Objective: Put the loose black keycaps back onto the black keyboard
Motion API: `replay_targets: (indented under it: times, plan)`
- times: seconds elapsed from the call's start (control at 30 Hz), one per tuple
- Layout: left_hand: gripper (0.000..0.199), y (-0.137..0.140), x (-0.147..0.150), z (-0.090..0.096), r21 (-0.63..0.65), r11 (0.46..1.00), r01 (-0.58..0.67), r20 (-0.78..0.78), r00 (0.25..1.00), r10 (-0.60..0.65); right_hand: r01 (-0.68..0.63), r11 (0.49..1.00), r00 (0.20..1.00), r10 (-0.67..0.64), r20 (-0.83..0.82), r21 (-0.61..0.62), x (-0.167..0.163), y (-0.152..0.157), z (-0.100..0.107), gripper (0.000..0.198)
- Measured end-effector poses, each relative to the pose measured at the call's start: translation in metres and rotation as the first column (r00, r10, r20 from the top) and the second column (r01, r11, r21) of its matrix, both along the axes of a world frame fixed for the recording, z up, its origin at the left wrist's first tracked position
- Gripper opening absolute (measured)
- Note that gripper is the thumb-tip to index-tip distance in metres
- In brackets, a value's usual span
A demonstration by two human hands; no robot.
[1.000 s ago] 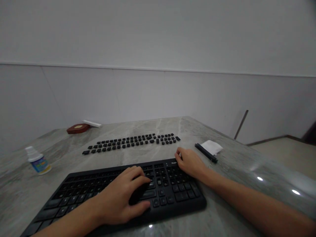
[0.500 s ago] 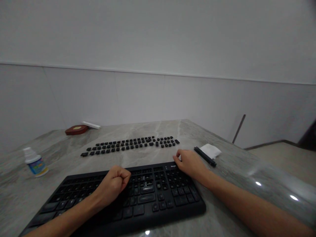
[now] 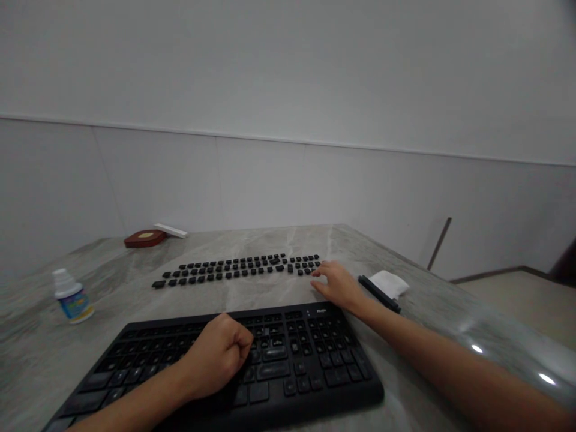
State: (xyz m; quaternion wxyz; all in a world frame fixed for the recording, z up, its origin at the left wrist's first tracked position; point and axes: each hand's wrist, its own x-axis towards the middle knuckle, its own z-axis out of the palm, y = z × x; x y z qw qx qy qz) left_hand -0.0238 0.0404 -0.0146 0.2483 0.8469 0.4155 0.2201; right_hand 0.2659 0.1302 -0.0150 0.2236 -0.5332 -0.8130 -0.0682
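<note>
A black keyboard lies on the table with many of its upper keys off and bare switch positions showing. Resting over its middle, my left hand is closed in a fist; whatever it holds, if anything, is hidden. Beyond the keyboard, several rows of loose black keycaps are laid out on the tabletop. My right hand is past the keyboard's far right corner, fingers and thumb apart, beside the right end of those rows. Its fingertips are close to the keycaps there; contact is hard to tell.
At left stands a white bottle with a blue label. A dark red box and a white strip lie near the wall. Right of my right hand are a black bar and a white tissue on the marbled table.
My right hand has moved from the keyboard's far edge toward the keycap rows, and its fingers have spread. My left fist stays on the keyboard. The view has shifted slightly.
</note>
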Motion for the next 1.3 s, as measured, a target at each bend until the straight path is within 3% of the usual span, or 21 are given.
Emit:
replay_targets:
  times: [0.17,0.3,0.73,1.1,1.3]
  plan:
    - [0.01,0.0,0.0,0.001,-0.007,1.0,-0.006,-0.008,1.0,0.006,-0.132,0.991,0.988,0.131,0.086,0.011,-0.021,0.035,0.007,0.027]
    - [0.013,-0.001,0.001,0.002,-0.017,1.0,-0.016,-0.016,1.0,0.016,-0.149,0.988,0.983,0.144,0.117,0.031,-0.039,0.047,0.002,0.028]
    - [0.015,-0.003,0.001,0.006,-0.023,1.0,-0.004,-0.025,1.0,0.004,-0.195,0.981,0.956,0.189,0.225,0.005,-0.045,0.043,-0.003,0.026]
    - [0.017,-0.003,0.0,0.006,-0.003,1.0,0.013,-0.064,0.998,-0.014,-0.187,0.982,0.968,0.179,0.177,0.03,-0.042,0.045,-0.007,0.035]
    - [0.018,-0.002,0.0,0.005,-0.007,1.0,0.022,-0.034,0.999,-0.022,-0.198,0.98,0.968,0.19,0.165,0.03,-0.042,0.05,-0.01,0.03]
